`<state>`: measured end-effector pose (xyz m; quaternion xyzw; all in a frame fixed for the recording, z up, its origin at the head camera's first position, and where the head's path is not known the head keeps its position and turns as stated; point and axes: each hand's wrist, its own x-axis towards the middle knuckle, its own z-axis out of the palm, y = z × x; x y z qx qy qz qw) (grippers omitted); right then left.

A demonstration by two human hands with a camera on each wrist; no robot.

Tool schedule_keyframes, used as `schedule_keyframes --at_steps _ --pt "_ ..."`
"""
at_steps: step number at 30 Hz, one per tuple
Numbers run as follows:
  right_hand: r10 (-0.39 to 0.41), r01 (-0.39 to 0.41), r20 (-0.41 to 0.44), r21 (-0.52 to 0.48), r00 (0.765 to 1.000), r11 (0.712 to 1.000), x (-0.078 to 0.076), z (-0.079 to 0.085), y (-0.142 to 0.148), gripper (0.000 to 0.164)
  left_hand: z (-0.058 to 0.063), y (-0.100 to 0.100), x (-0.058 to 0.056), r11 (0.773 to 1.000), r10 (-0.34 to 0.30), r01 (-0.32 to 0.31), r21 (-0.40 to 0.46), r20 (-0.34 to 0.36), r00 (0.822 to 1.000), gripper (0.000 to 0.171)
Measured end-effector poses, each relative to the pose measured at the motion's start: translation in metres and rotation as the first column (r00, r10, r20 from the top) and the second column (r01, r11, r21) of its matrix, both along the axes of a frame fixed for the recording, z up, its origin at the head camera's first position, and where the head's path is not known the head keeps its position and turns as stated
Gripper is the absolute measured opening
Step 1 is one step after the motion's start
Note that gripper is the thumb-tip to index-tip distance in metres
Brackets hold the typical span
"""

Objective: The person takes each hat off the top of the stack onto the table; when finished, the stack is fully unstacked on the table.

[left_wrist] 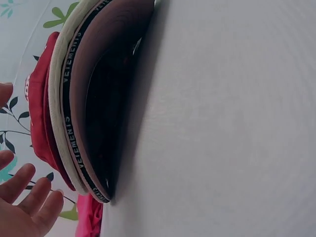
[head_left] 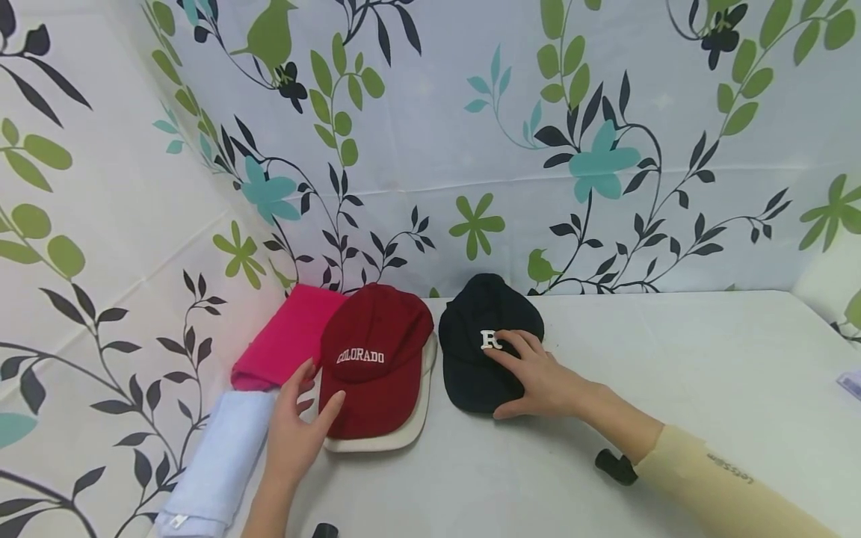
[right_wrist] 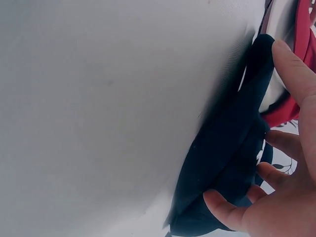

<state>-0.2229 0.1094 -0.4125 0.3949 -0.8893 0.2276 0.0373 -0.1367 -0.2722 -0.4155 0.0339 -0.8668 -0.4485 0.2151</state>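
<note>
Where the view opens past your left hand (head_left: 299,426) and right hand (head_left: 541,381), one patterned fabric (head_left: 430,153) rises beyond them and along the left, off-white and lightly creased, printed with green, black and turquoise leaves, flowers and birds. Under both hands you have one white table (head_left: 659,344), smooth and matte, its far edge beyond your fingers.

Just right of your left hand sits a stack of at least two caps: a dark red cap (head_left: 377,321) on top, with a domed crown, curved brim and raised-looking white COLORADO lettering, and a cream cap (head_left: 406,439) beneath it. From the left wrist you see black VETEMENTS tape along a brim edge in that stack and a pinkish underside. One soft black cap (head_left: 471,310) lies directly under your right hand, its seamed crown bearing a white R.

Two folded cloths lie near your left hand: a light blue cloth (head_left: 215,456) to its left, and a bright pink cloth (head_left: 289,340) beyond it. One beige sleeve (head_left: 733,478) covers the forearm behind your right hand.

Your left hand is spread, thumb apart, holding nothing. Your right hand's fingers, spread and slightly bent, touch the black cap without closing round it. Well right of that hand is one small purplish packet (head_left: 851,384).
</note>
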Motion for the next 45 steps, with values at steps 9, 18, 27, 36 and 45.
schedule_keyframes --at_steps 9,18,27,36,45 --pt "-0.011 0.011 0.039 0.013 0.999 1.000 -0.002 0.001 -0.004 0.090 -0.001 -0.003 -0.002 1.000 0.001 0.000 -0.014 0.063 0.998 0.072" --pt "-0.036 0.035 0.064 0.024 0.997 0.999 -0.004 0.002 -0.011 0.090 -0.003 -0.009 -0.002 0.999 -0.029 0.024 0.033 0.160 0.987 0.074" --pt "-0.049 0.048 0.052 0.025 0.997 0.999 -0.003 0.001 -0.015 0.089 -0.007 -0.012 -0.002 0.999 -0.028 0.019 0.040 0.248 0.968 0.075" --pt "-0.073 0.071 0.063 0.042 0.995 0.997 -0.003 0.005 -0.015 0.087 -0.009 -0.013 -0.002 0.999 -0.009 -0.005 0.046 0.294 0.956 0.074" --pt "-0.083 0.083 0.032 0.001 0.996 0.997 -0.007 0.015 -0.018 0.081 -0.009 -0.014 -0.003 0.999 -0.006 -0.005 0.037 0.281 0.960 0.070"
